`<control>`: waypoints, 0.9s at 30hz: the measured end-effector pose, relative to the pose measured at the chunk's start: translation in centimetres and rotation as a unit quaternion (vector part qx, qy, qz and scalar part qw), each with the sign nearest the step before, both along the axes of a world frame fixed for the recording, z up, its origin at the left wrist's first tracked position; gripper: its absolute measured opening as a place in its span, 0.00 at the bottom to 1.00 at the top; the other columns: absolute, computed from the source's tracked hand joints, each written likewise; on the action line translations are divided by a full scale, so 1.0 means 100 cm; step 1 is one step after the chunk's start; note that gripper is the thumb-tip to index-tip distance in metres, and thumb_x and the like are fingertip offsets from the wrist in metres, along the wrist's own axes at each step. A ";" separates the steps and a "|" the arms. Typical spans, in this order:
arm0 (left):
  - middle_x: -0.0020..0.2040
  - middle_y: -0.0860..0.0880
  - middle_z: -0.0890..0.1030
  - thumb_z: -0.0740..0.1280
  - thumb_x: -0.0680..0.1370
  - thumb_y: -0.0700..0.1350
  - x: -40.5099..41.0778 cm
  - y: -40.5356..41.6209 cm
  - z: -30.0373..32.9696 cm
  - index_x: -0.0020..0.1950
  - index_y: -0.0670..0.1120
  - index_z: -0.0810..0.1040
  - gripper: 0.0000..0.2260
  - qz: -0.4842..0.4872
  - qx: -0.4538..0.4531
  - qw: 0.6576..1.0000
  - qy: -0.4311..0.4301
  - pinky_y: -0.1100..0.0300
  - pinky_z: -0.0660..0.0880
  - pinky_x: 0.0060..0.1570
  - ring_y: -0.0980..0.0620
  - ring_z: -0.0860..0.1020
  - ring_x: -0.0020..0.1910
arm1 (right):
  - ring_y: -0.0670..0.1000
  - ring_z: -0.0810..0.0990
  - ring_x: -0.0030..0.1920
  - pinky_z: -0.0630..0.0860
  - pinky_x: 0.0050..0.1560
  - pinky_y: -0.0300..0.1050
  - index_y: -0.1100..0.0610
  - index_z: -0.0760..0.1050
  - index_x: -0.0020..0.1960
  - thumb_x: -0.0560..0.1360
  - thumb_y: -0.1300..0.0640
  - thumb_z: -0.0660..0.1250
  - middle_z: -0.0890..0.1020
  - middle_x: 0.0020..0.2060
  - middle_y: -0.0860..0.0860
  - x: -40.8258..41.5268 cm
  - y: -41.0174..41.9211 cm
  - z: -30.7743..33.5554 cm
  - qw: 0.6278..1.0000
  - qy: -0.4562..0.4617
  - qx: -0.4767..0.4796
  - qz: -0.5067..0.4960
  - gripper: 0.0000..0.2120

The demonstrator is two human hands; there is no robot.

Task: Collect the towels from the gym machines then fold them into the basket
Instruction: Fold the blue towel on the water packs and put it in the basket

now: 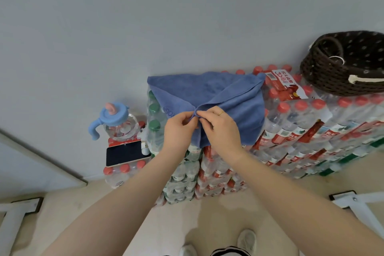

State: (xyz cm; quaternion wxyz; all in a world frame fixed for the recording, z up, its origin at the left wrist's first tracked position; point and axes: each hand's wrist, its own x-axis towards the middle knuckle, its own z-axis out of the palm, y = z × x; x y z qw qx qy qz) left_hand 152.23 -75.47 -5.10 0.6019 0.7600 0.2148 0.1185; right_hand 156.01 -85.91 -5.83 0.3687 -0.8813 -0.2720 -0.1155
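Observation:
A blue towel lies spread on top of stacked packs of water bottles, its right side folded over toward the middle. My left hand and my right hand meet at the towel's near edge, each pinching the cloth where two corners come together. A dark brown woven basket with a white handle stands on the bottle packs at the far right; what is inside it stays hidden.
To the left, a lower bottle stack carries a blue-lidded sippy cup and a phone. White metal frame feet sit on the floor at both sides. A plain wall rises behind the stacks.

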 end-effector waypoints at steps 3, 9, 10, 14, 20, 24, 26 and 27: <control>0.43 0.36 0.81 0.62 0.78 0.39 0.001 -0.002 0.005 0.45 0.41 0.81 0.08 -0.018 -0.078 0.997 0.003 0.54 0.75 0.48 0.48 0.76 0.42 | 0.54 0.78 0.44 0.75 0.37 0.50 0.57 0.78 0.59 0.77 0.59 0.61 0.79 0.47 0.54 0.001 -0.001 0.000 1.000 0.014 0.004 0.016 0.13; 0.36 0.48 0.78 0.63 0.78 0.42 0.003 0.000 0.012 0.42 0.43 0.78 0.07 -0.012 -0.297 0.955 0.009 0.67 0.76 0.40 0.55 0.76 0.37 | 0.55 0.78 0.41 0.75 0.37 0.50 0.57 0.77 0.61 0.76 0.63 0.59 0.77 0.47 0.55 0.004 -0.005 0.000 0.999 0.016 -0.008 0.044 0.15; 0.36 0.49 0.78 0.63 0.78 0.43 0.004 -0.001 0.013 0.42 0.43 0.77 0.07 -0.012 -0.302 0.953 0.019 0.68 0.76 0.38 0.55 0.76 0.37 | 0.56 0.78 0.41 0.76 0.36 0.51 0.58 0.77 0.61 0.76 0.62 0.59 0.78 0.47 0.56 0.003 -0.006 -0.001 0.999 0.010 -0.011 0.048 0.16; 0.31 0.50 0.80 0.62 0.78 0.40 0.010 -0.004 0.022 0.41 0.42 0.78 0.08 -0.026 -0.301 0.953 0.027 0.71 0.77 0.34 0.55 0.75 0.34 | 0.54 0.77 0.49 0.76 0.46 0.50 0.57 0.72 0.63 0.75 0.64 0.60 0.76 0.54 0.55 -0.001 -0.012 0.000 0.997 0.055 0.028 0.036 0.17; 0.31 0.51 0.80 0.59 0.79 0.38 0.013 -0.026 0.057 0.40 0.43 0.76 0.09 -0.105 -0.383 0.917 -0.043 0.67 0.77 0.38 0.58 0.77 0.32 | 0.46 0.70 0.45 0.66 0.40 0.37 0.60 0.66 0.63 0.73 0.65 0.65 0.72 0.55 0.52 0.003 -0.037 0.016 0.986 0.071 0.123 -0.088 0.19; 0.30 0.51 0.80 0.59 0.79 0.40 0.011 -0.042 0.082 0.41 0.43 0.76 0.09 -0.118 -0.462 0.874 -0.095 0.68 0.77 0.36 0.58 0.78 0.31 | 0.50 0.73 0.46 0.72 0.38 0.47 0.57 0.61 0.65 0.72 0.68 0.64 0.71 0.55 0.52 0.004 -0.079 0.017 0.980 0.062 0.115 -0.150 0.24; 0.29 0.51 0.79 0.59 0.79 0.41 0.010 -0.047 0.091 0.40 0.43 0.74 0.09 -0.108 -0.490 0.855 -0.128 0.69 0.77 0.35 0.58 0.78 0.30 | 0.48 0.71 0.44 0.70 0.38 0.42 0.58 0.61 0.65 0.72 0.69 0.63 0.69 0.54 0.52 0.005 -0.100 0.018 0.972 0.085 0.137 -0.170 0.24; 0.29 0.51 0.79 0.58 0.79 0.42 0.010 -0.048 0.094 0.40 0.44 0.74 0.09 -0.096 -0.506 0.844 -0.147 0.69 0.77 0.34 0.58 0.78 0.29 | 0.48 0.71 0.44 0.69 0.39 0.40 0.58 0.61 0.64 0.72 0.69 0.63 0.69 0.54 0.52 0.006 -0.110 0.017 0.968 0.095 0.149 -0.180 0.23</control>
